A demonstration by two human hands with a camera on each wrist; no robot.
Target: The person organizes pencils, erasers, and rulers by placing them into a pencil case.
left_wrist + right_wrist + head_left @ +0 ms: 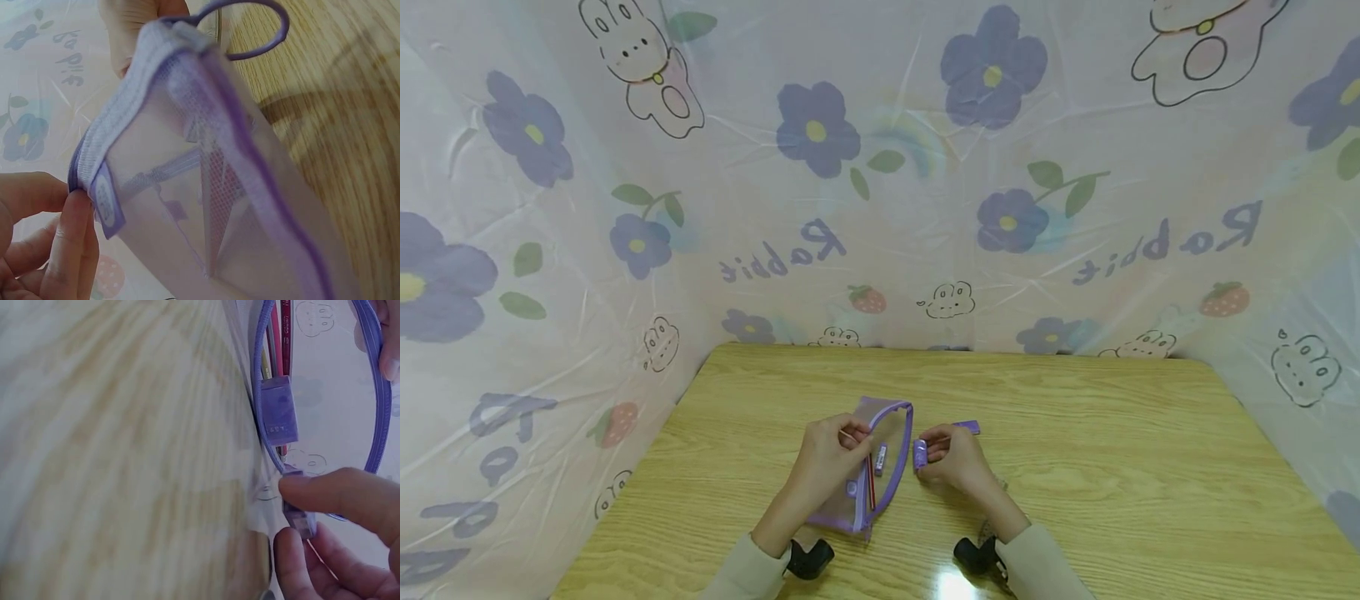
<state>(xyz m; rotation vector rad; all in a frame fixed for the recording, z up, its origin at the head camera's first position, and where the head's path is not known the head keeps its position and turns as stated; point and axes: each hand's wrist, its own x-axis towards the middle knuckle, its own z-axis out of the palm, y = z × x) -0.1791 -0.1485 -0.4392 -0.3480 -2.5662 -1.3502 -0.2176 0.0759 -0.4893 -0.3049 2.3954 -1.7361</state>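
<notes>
A see-through pencil case (835, 510) with purple zipper edging lies on the table, its mouth spread wide. My left hand (827, 454) pinches its zipper edge near a small purple tag (107, 203). Just right of the mouth, my right hand (957, 458) holds a small purple eraser (921, 454) between thumb and fingers. In the right wrist view, that eraser (299, 512) is close to the zipper rim. Inside the case are several pencils (286, 337), a red one among them, and another purple block (279, 412).
Behind my right hand a flat purple piece (970, 427) lies on the wood-grain table (1112, 467). A clear marked piece (987, 530) is partly hidden under my right forearm. Patterned cloth (910, 200) hangs behind the table and along both sides. Black wrist mounts (810, 559) sit by both cuffs.
</notes>
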